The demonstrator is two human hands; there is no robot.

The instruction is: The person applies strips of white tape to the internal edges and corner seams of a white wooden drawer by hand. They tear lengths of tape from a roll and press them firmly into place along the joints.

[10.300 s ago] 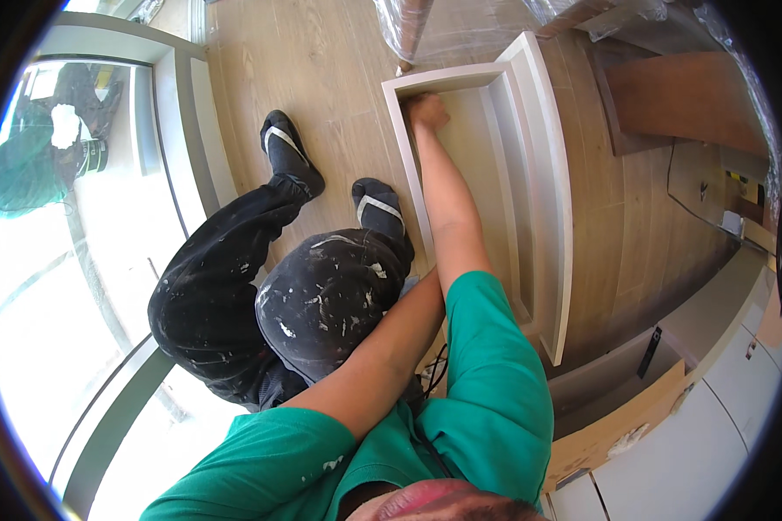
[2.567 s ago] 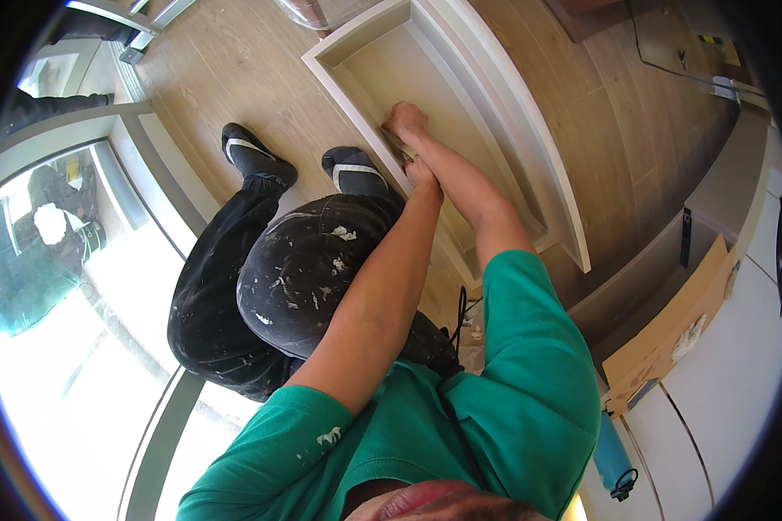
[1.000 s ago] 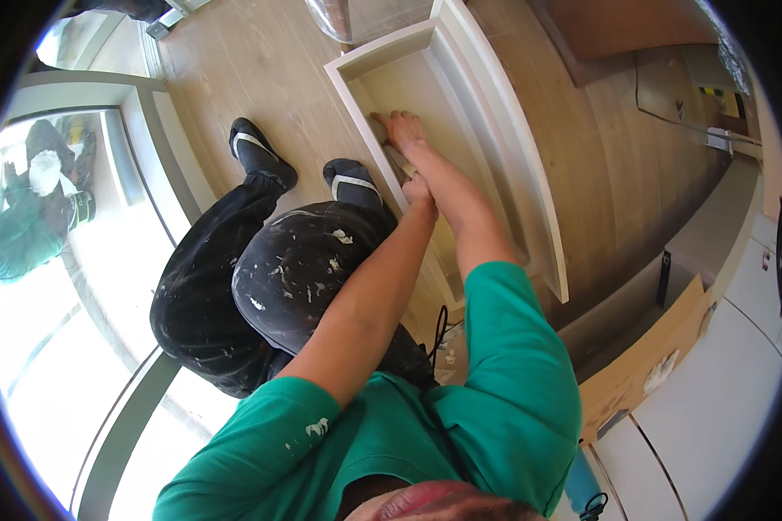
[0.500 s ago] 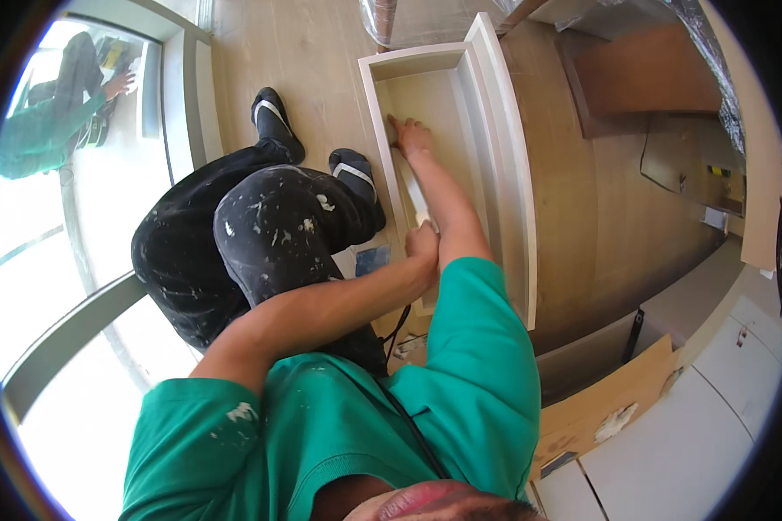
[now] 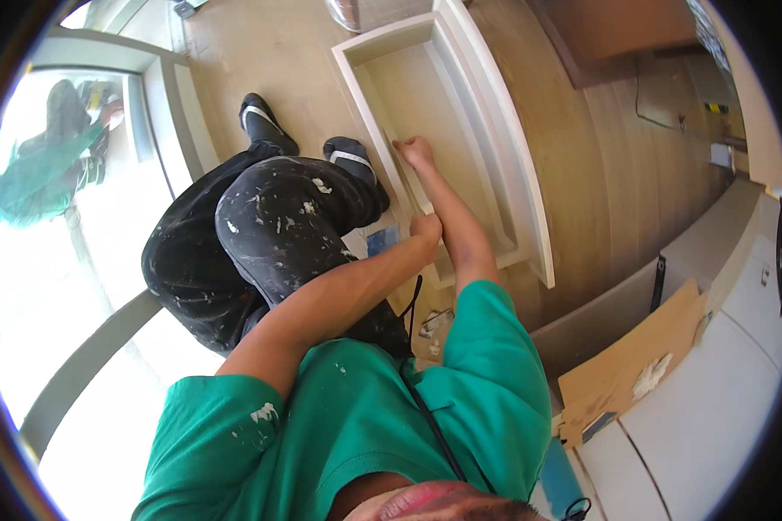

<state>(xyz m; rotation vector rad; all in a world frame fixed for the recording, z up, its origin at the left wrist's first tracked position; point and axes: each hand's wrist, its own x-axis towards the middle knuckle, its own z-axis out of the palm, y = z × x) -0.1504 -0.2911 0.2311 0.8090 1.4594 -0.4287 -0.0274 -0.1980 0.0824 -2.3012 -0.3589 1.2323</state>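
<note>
A cream-coloured drawer (image 5: 369,87) with a long front panel lies on the floor in front of me, to the right of my legs. My right hand (image 5: 415,152) is at the inner face of its near-left side, fingers curled in; whatever they pinch is too small to make out. Closer to me, my left hand (image 5: 426,230) is closed over the same side, with its forearm crossing my thigh. A pale narrow strip (image 5: 424,205), perhaps tape, runs from the left hand along that side toward the right hand.
A blue-grey sheet (image 5: 382,240) and a black cord (image 5: 415,295) lie beside my knee. A brown cabinet piece (image 5: 617,35) stands at the far right, with torn cardboard (image 5: 634,365) at the near right. The window frame (image 5: 87,373) borders my left.
My right hand has drawn nearer along the drawer's side, its outstretched finger now curled in. My left hand stays closed at the near part. The view has shifted and turned slightly.
</note>
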